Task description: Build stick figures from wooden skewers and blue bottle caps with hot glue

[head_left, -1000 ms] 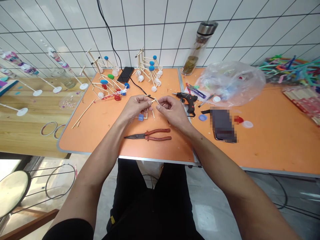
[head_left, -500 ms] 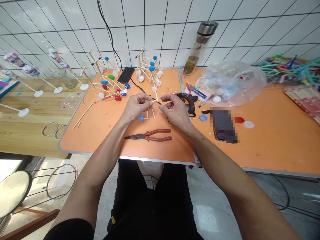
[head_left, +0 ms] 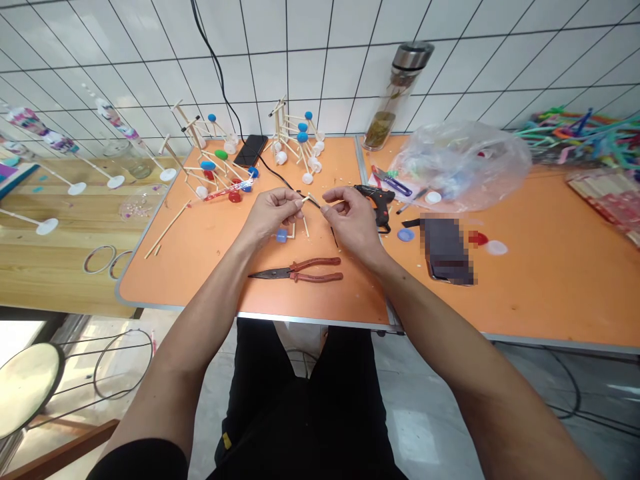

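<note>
My left hand is closed in a pinch on a short wooden stick, which meets a second short piece at an angle. My right hand is half curled just to the right, its thumb and forefinger apart near the free end of that second piece. Whether it touches the piece I cannot make out. Below the left fingers lie a blue cube joined to a bent stick and another loose stick. Pliers with red-brown handles lie nearer the front edge.
Stick models with coloured caps stand at the back. A black glue gun lies beside my right hand. Further right are a phone, a utility knife and a plastic bag. A glass bottle stands near the wall.
The second stick piece, which pointed away from me, now slants down toward my right fingers. Both hands stay in nearly the same place.
</note>
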The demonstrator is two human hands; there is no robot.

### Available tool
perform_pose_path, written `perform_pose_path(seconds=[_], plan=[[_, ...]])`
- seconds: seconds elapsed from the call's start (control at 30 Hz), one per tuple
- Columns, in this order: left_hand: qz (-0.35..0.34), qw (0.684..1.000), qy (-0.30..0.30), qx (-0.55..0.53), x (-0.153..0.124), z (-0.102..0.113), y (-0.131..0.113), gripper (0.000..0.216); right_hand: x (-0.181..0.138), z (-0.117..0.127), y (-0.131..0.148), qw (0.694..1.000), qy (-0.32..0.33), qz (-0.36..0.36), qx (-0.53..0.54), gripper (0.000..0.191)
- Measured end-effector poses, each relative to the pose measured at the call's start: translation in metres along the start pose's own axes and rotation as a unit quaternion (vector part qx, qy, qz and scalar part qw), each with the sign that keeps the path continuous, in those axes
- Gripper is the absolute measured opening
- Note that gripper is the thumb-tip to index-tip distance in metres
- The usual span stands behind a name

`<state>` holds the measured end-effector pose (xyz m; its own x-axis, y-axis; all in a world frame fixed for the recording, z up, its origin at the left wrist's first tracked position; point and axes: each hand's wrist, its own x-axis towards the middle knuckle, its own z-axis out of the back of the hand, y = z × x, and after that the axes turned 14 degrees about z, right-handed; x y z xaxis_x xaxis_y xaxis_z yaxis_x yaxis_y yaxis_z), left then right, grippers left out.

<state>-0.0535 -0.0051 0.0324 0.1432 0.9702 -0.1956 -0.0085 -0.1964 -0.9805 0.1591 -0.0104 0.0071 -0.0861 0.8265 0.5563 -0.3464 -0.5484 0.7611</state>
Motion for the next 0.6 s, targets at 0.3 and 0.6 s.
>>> perform_pose_path(seconds=[0.3,0.6], plan=[[0.002,1.0,0.014,-0.007,0.001,-0.0005,0.0041,0.038,-0.0009,0.0027,0.0029,0.997,-0.03,0.067,-0.028,0.011],[0.006,1.0,-0.002,-0.001,0.0018,-0.001,0.0047,0.035,-0.001,0.0047,0.0027,0.997,-0.004,0.071,-0.029,0.033]])
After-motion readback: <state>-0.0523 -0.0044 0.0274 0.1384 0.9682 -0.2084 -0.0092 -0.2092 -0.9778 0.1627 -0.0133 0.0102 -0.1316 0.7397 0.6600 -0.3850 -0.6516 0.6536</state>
